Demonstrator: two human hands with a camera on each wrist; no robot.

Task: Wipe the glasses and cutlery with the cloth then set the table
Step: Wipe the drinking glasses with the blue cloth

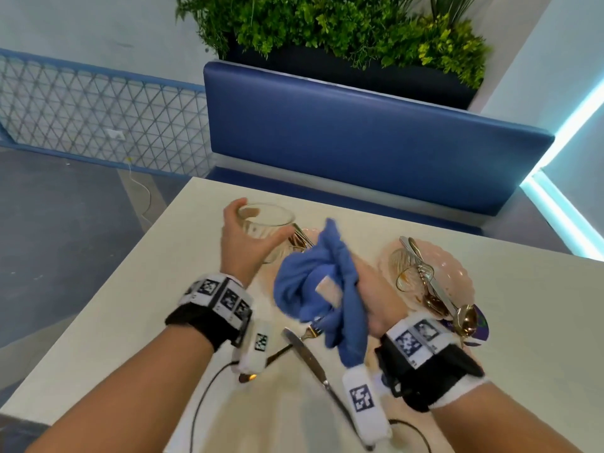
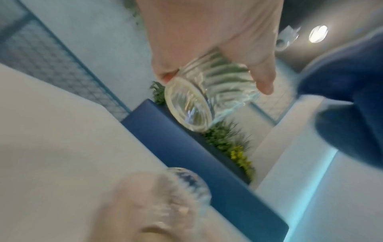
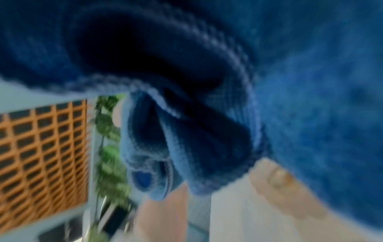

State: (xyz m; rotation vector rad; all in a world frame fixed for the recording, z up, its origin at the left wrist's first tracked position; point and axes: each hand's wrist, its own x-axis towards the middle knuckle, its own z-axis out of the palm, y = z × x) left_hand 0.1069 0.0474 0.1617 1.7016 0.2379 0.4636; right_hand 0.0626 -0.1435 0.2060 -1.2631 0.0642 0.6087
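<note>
Table (image 1: 98,322): pink plate (image 1: 457,273) carries 1 tipped glass (image 1: 408,269) plus cutlery. Blue cloth (image 1: 313,282) bunched in right hand (image 1: 369,289), fingers curled round it. Left hand (image 1: 242,243) wraps ribbed glass (image 1: 264,223), lifted clear, mouth upward per head view. Risk, judged: smooth glass slips during wiping; dangling cloth snags knife (image 1: 307,354).

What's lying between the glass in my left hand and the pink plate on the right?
The blue cloth, bunched in the right hand, sits between the glass and the pink plate, seen from the head view.
</note>
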